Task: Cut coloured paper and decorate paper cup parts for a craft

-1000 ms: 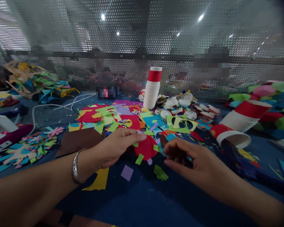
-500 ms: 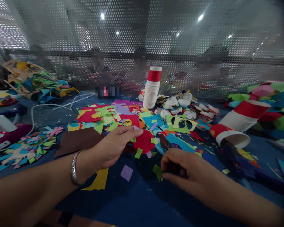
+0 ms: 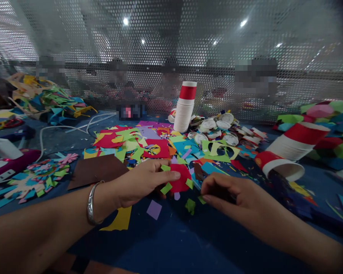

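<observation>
Behind the blue bench (image 3: 162, 249) stands a grey perforated screen (image 3: 148, 34), and in front of it rises an upright stack of paper cups (image 3: 184, 108). Nearer the wearer than that stack, nearly in line with it, is a red paper disc (image 3: 182, 176) with small green and purple tabs (image 3: 189, 184) around its edge. The left hand (image 3: 145, 178) pinches it, thumb on top. Nearer than the stack and to its right, the right hand (image 3: 231, 196) is curled, thumb and forefinger apparently closed on a small green slip (image 3: 202, 199). Also on the stack's near side lie a crumpled green scrap (image 3: 190, 206) and, to the stack's left, a purple square (image 3: 154, 210).

The disc should be very light, stiff enough to stay flat yet easily creased; its tabs look apt to bend, so bare rim between two of them seems the best hold. The slip is probably flimsy, best taken by a corner.

Whether the disc touches the bench cannot be told. The right palm is shadowed, its contents hidden, and the fingertips may cover part of the slip. Shapes beyond the screen are blurred.
</observation>
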Action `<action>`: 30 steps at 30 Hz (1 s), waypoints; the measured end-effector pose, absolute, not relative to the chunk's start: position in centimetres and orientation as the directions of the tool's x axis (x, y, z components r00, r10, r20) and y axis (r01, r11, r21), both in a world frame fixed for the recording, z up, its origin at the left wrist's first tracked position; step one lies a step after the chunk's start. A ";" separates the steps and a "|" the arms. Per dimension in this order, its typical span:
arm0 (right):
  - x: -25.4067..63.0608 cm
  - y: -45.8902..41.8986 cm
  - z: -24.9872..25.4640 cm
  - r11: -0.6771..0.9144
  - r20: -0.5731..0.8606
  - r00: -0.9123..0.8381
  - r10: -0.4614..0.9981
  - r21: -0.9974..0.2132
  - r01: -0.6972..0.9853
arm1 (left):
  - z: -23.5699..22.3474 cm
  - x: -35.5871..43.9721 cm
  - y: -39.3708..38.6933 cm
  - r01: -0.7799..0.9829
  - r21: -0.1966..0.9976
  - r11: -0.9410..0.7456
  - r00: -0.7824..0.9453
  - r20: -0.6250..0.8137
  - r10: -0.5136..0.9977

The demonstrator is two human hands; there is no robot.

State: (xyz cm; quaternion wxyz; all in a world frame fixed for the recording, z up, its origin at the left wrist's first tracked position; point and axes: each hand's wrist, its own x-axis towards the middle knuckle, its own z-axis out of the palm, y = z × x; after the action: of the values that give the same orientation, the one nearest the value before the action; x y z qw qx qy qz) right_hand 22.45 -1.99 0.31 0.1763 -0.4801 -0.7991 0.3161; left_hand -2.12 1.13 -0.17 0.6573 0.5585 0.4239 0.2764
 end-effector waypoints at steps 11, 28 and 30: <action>22.2 -2.2 0.9 0.344 0.095 -0.404 0.910 -0.717 0.606 | -0.8 -2.7 0.9 0.252 0.967 0.025 0.638 -0.185 0.747; 21.7 -2.2 0.1 0.358 0.019 -0.547 0.837 -0.775 0.521 | -0.9 -2.5 0.7 0.378 0.924 0.050 0.648 -0.303 0.699; 21.7 -2.2 0.1 0.349 0.012 -0.551 0.834 -0.786 0.511 | -0.8 -2.4 0.7 0.375 0.924 0.078 0.662 -0.326 0.675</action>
State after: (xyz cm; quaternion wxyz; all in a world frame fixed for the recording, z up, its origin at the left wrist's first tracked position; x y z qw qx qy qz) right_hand 21.69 -2.24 0.05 0.2115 -0.4237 -0.7935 0.3821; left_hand -2.37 0.67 -0.83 0.6202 0.6680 0.3931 0.1209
